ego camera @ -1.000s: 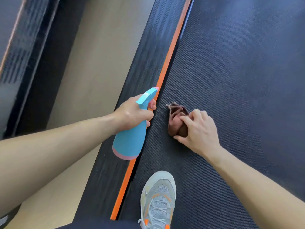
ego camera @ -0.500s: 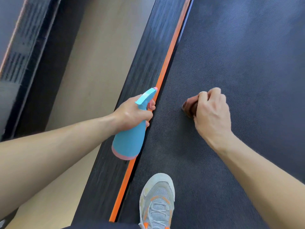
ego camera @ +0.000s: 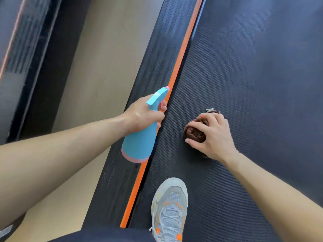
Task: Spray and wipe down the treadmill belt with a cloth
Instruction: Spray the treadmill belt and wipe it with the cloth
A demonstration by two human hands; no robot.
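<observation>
1. Now our left hand [ego camera: 141, 116] is wrapped round the neck of the spray bottle [ego camera: 139, 142], a finger at the trigger. The bottle hangs tilted over the orange stripe [ego camera: 180, 63] at the left edge of the treadmill belt [ego camera: 253, 67].
2. Our right hand [ego camera: 213, 135] curls over the cloth [ego camera: 194, 133] and presses it onto the belt, near that left edge and ahead of our shoe [ego camera: 170, 205].
3. As we judge it, the first risk lies in the cloth. It is bunched into a tight wad, so only a small patch meets the belt and a pass could leave strips unwiped.
4. A squeeze from this angle could mist the ribbed side rail [ego camera: 153, 55] or the floor [ego camera: 97, 67] instead of the belt. A wet belt under our shoe could also turn slippery.
5. The belt is dark, with a fine pebbled grain that will likely drag on fabric.
6. The cloth looks soft and brown, with a small grey label at its far end.
7. The bottle is smooth turquoise plastic, cone-shaped, with a pink band round its base.
</observation>
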